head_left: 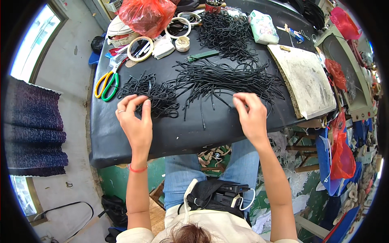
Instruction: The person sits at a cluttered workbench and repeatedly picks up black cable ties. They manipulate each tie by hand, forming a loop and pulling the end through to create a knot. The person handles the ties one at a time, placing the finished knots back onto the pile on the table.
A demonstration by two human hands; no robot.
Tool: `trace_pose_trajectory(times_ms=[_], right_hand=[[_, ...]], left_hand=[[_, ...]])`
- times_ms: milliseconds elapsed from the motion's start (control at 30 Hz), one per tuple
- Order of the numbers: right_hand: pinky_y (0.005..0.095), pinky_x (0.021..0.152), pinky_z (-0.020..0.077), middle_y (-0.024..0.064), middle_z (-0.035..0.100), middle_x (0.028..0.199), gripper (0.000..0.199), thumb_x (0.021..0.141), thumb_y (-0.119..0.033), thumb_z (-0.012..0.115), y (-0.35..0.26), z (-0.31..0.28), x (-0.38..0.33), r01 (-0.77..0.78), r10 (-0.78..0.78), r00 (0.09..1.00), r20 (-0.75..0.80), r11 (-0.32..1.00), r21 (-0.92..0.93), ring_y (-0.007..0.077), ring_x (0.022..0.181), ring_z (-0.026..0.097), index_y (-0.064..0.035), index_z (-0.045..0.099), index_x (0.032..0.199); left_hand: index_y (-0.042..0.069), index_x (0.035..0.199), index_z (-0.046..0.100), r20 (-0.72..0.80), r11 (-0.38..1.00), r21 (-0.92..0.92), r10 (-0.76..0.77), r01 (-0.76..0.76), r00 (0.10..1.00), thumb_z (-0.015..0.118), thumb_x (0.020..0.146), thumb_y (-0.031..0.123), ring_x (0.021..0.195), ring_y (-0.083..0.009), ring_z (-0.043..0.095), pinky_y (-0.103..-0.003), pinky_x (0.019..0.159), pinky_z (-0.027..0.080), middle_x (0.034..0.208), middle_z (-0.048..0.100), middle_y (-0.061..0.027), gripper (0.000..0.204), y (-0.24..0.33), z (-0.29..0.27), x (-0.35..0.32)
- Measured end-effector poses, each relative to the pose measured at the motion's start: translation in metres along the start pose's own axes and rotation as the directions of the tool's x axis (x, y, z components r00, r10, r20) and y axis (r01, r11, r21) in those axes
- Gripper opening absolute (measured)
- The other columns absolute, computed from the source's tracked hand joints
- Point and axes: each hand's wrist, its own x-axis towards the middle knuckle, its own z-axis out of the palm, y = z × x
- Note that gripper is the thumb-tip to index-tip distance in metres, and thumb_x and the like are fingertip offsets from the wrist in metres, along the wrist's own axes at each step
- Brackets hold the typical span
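Note:
My left hand (135, 119) hovers at the near edge of a tangled bundle of thin black cords (152, 95). Its fingers are bent and the thumb stands apart from them; I see nothing held. To the right, a larger sheaf of black cords (231, 79) lies spread sideways, a few loose ends pointing toward me. Beside its near right side is my right hand (253, 117), fingers curved and thumb a little apart, with no cord plainly between them. A third heap of looped black cords (225, 34) lies farther back.
Scissors with yellow and green handles (107, 86) lie at the left. Behind are tape rolls (140, 49), a small tub (182, 43), a green strip tool (202, 55), a red plastic bag (146, 16) and a tissue pack (263, 27). A stained board (304, 79) borders the right side.

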Motion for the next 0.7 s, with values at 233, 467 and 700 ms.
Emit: trace_pose_trajectory(times_ms=[233, 467, 700], right_hand=[[0.0350, 0.070, 0.0406, 0.0068, 0.054, 0.079, 0.015, 0.076, -0.005, 0.064, 0.005, 0.019, 0.022, 0.236, -0.273, 0.958, -0.089, 0.926, -0.296, 0.0248, 0.078, 0.049, -0.0048, 0.064, 0.091], [0.0275, 0.055, 0.0444, 0.0082, 0.055, 0.079, 0.026, 0.072, 0.005, 0.067, -0.049, -0.022, -0.032, 0.375, -0.379, 0.917, -0.127, 0.925, -0.052, 0.0182, 0.065, 0.054, -0.0037, 0.064, 0.096], [0.0258, 0.050, 0.0423, 0.0070, 0.053, 0.077, 0.026, 0.069, 0.005, 0.071, -0.050, -0.043, -0.044, 0.346, -0.351, 0.931, -0.097, 0.936, -0.069, 0.0153, 0.058, 0.052, -0.0036, 0.066, 0.093]], left_hand=[[0.003, 0.112, 0.057, -0.061, 0.939, -0.053, 0.338, -0.341, 0.939, 0.061, 0.081, 0.007, 0.112, -0.0295, 0.046, -0.038, 0.095, 0.036, 0.117, 0.050, -0.0142, 0.032, 0.031, 0.006, -0.022], [0.004, 0.105, 0.061, 0.348, 0.814, -0.562, 0.393, -0.146, 0.851, 0.058, 0.084, 0.008, 0.098, -0.0243, 0.058, -0.037, 0.091, 0.040, 0.096, 0.063, -0.0108, 0.022, 0.082, 0.025, -0.038], [-0.002, 0.099, 0.062, 0.751, 0.712, -0.557, 0.212, 0.428, 0.626, 0.055, 0.087, 0.007, 0.078, -0.0112, 0.062, -0.023, 0.070, 0.048, 0.087, 0.066, -0.0085, 0.016, 0.070, -0.010, -0.055]])
